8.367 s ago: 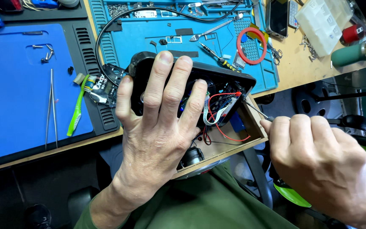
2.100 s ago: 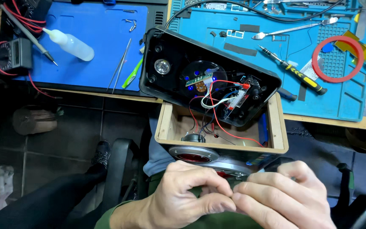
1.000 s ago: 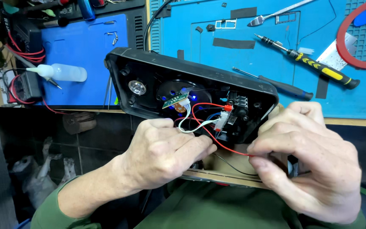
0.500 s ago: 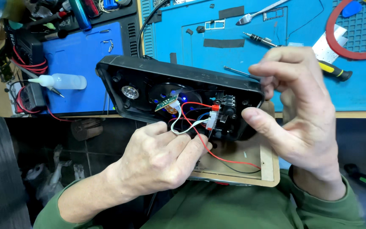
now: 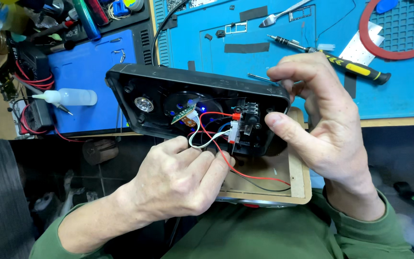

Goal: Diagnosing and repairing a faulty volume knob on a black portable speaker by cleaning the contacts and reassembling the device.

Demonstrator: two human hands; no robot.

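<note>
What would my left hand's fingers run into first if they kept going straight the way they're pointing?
The left hand points up and to the right, fingertips at the red and white wires. Going on, it would likely meet the small finned part inside the black housing first, though depth is hard to judge.

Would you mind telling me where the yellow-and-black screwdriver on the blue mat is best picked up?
Grip the screwdriver by its yellow-and-black handle, coming from above: it lies flat on the blue mat, handle end pointing right and clear of the right hand, while the thin shaft offers little hold.
</note>
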